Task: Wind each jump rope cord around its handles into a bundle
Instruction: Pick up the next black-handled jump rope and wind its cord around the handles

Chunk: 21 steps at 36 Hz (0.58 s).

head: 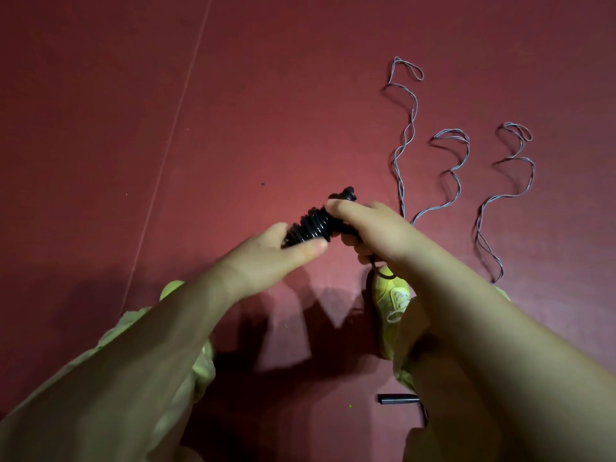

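Note:
A black jump rope bundle (313, 223), its cord wound in tight coils around the handles, is held above the red floor at the centre. My left hand (280, 253) grips the bundle's lower left end with thumb and fingers. My right hand (373, 228) grips the upper right end, and a loose bit of black cord (380, 270) hangs below it. Three grey jump rope cords lie in wavy doubled lines on the floor to the right: one (405, 135), a second (451, 171), a third (506, 195). Their handles are hidden behind my right arm.
The red floor (233, 95) has a thin pale line (173, 135) running diagonally on the left. My yellow-green shoe (391, 298) sits below my right hand. A short black tube (398, 399) lies near the bottom, partly hidden by my right arm.

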Motion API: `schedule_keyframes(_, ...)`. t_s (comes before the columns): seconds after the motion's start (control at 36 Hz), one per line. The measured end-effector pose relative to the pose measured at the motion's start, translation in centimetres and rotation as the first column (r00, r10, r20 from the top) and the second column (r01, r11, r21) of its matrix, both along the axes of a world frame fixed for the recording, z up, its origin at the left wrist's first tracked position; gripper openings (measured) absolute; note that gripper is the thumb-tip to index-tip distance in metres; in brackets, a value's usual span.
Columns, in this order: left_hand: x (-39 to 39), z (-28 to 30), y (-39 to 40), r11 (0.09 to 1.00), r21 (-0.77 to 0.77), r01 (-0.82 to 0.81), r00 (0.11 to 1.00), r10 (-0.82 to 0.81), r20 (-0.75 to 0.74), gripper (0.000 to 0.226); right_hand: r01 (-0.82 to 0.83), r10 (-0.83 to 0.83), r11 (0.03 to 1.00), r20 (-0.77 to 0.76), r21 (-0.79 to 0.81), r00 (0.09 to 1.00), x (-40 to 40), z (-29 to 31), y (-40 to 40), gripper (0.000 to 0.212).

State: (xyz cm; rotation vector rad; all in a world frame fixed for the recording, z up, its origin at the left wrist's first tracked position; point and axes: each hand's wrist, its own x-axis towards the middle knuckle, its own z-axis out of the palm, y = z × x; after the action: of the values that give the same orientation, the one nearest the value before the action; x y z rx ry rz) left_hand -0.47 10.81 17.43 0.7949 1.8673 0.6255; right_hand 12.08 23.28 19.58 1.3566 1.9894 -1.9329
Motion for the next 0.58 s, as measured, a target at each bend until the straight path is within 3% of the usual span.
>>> schedule_keyframes(0.06,0.0,0.6,0.2,0.998,-0.011,-0.059,0.938,0.059,0.342,0.063,-0.037,0.038,0.998,-0.016,0.047,0.999,0.1,0.1,0.2,0.029)
schedule_keyframes(0.08,-0.1,0.8,0.3,0.999,-0.021,-0.045,0.900,0.050,0.433,0.062,-0.072,0.074,0.996,-0.030,0.061,0.997,0.2,0.1,0.3,0.027)
schedule_keyframes(0.19,-0.8,0.9,-0.2,0.999,-0.015,-0.033,0.799,0.036,0.601,0.040,-0.223,0.227,0.973,-0.073,0.059,0.971,0.5,0.6,0.4,0.018)
schedule_keyframes(0.39,-0.1,0.7,-0.2,0.992,0.007,-0.127,0.807,0.099,0.582,0.060,-0.316,0.312,0.948,-0.097,-0.032,0.945,1.0,1.1,0.5,0.016)
schedule_keyframes(0.53,-0.2,0.4,0.1,0.995,0.056,-0.081,0.893,0.047,0.447,0.020,-0.329,0.327,0.943,-0.040,-0.054,0.944,1.3,1.1,1.0,0.020)
schedule_keyframes(0.58,0.0,0.1,0.1,0.997,0.055,-0.047,0.911,0.020,0.411,0.022,-0.361,0.362,0.930,0.001,-0.061,0.932,1.4,0.6,1.0,0.015)
